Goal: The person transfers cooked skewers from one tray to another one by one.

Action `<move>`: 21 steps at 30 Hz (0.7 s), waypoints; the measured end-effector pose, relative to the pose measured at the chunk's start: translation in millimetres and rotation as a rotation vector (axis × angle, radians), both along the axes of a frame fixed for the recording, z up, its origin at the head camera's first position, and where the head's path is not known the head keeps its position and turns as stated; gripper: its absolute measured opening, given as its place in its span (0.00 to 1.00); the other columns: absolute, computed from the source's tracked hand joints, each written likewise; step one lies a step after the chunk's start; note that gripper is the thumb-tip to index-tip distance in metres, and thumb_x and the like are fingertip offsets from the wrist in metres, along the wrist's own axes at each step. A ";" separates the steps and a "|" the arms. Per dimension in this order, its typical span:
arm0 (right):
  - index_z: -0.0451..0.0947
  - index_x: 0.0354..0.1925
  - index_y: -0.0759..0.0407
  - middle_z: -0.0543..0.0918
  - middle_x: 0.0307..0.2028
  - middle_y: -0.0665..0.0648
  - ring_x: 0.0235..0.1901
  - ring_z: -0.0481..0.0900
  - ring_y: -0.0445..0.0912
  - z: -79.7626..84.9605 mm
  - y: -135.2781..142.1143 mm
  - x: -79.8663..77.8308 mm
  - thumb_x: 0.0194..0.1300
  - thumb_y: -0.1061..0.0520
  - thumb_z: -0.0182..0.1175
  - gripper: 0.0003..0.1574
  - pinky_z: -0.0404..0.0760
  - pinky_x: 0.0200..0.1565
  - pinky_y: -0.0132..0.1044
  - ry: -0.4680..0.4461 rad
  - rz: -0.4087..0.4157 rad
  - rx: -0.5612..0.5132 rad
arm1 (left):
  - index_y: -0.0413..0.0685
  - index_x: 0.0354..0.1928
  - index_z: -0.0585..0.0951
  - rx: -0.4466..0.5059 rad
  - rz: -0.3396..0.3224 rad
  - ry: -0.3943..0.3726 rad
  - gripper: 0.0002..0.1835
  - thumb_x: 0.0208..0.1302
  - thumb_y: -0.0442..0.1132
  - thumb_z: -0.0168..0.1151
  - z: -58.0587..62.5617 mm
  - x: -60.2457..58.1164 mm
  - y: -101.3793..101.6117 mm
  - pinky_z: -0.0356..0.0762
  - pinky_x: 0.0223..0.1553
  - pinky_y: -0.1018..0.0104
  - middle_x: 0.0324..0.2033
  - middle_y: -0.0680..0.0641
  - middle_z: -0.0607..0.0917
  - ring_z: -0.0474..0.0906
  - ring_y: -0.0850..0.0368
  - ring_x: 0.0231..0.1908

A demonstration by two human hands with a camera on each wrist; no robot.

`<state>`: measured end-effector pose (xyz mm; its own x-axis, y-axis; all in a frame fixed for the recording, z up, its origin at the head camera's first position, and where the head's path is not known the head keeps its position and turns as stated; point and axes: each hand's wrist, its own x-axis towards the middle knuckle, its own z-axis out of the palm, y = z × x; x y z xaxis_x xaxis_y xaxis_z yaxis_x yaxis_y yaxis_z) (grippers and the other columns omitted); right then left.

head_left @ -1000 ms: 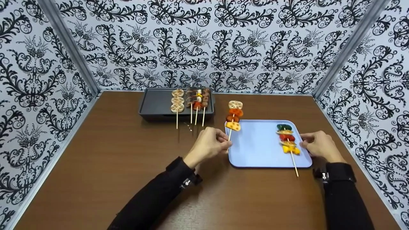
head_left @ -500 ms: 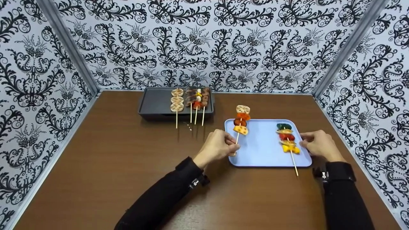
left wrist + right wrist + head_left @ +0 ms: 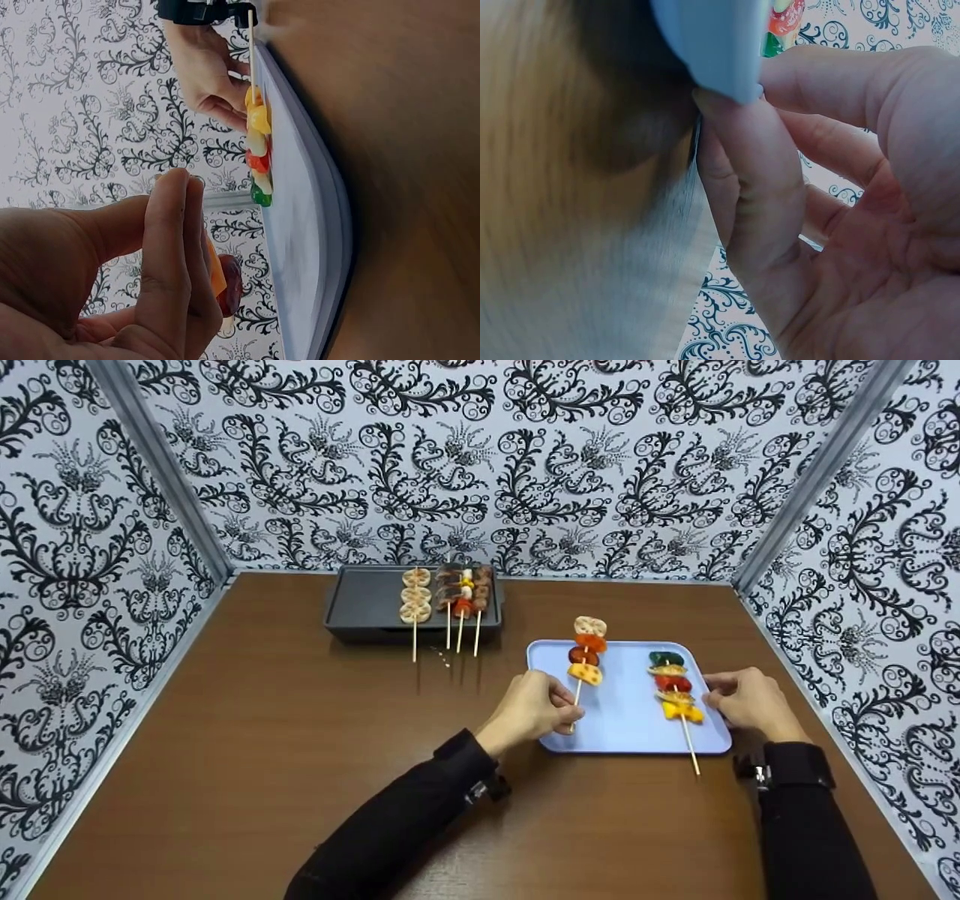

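My left hand (image 3: 531, 709) pinches the bare lower end of a skewer (image 3: 584, 655) over the left part of a pale blue tray (image 3: 622, 739). Lotus root, an orange piece, a dark red-brown slice and a spotted yellow piece are threaded on it. Fingers hide much of this skewer in the left wrist view. A second skewer (image 3: 674, 682), with green, red and yellow pieces, lies on the tray's right side, its stick over the front rim. At the right rim my right hand (image 3: 752, 706) grips the tray; the right wrist view has thumb and finger on its edge (image 3: 731, 52).
A dark grey grill plate (image 3: 367, 596) stands at the back left of the brown table (image 3: 315, 765). On its right half lie a lotus root skewer (image 3: 416, 595) and several others, their sticks over the front edge. Patterned walls (image 3: 480, 465) enclose the back and sides.
My left hand has carried its skewer to the right and slightly nearer, from the tray's left edge to over its surface. The right hand and the tray have stayed put.
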<state>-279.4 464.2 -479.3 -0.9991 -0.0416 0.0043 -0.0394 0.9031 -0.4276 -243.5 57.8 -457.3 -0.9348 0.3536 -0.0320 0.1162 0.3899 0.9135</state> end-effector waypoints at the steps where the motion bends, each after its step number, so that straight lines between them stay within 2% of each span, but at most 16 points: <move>1: 0.89 0.69 0.64 0.98 0.42 0.60 0.43 0.89 0.54 0.2 -0.2 0.0 0.76 0.55 0.73 0.28 0.77 0.46 0.41 -0.002 0.000 -0.001 | 0.42 0.41 0.95 -0.002 -0.001 -0.004 0.05 0.74 0.35 0.83 -0.2 0.5 1.9 0.91 0.28 0.73 0.32 0.49 0.97 0.92 0.65 0.24; 10: 0.87 0.72 0.66 0.97 0.46 0.65 0.48 0.88 0.61 4.0 -0.9 -1.3 0.78 0.55 0.71 0.30 0.77 0.45 0.42 -0.042 -0.012 -0.005 | 0.42 0.39 0.94 -0.027 -0.020 -0.021 0.06 0.74 0.36 0.83 -5.0 3.3 16.7 0.86 0.26 0.77 0.29 0.48 0.96 0.92 0.65 0.24; 16: 0.86 0.72 0.67 0.96 0.46 0.66 0.43 0.88 0.58 3.8 -0.3 -2.6 0.78 0.56 0.72 0.30 0.79 0.42 0.39 -0.048 -0.006 -0.013 | 0.43 0.35 0.94 -0.014 -0.035 -0.039 0.07 0.73 0.35 0.83 -8.3 6.1 26.9 0.81 0.24 0.79 0.25 0.49 0.95 0.90 0.67 0.22; 21: 0.88 0.71 0.66 0.97 0.45 0.66 0.43 0.88 0.56 2.1 0.8 -1.6 0.77 0.55 0.73 0.29 0.79 0.43 0.40 -0.026 0.000 -0.006 | 0.45 0.34 0.93 -0.010 -0.030 -0.054 0.08 0.71 0.34 0.84 -10.0 11.2 38.1 0.86 0.26 0.77 0.25 0.49 0.96 0.94 0.62 0.25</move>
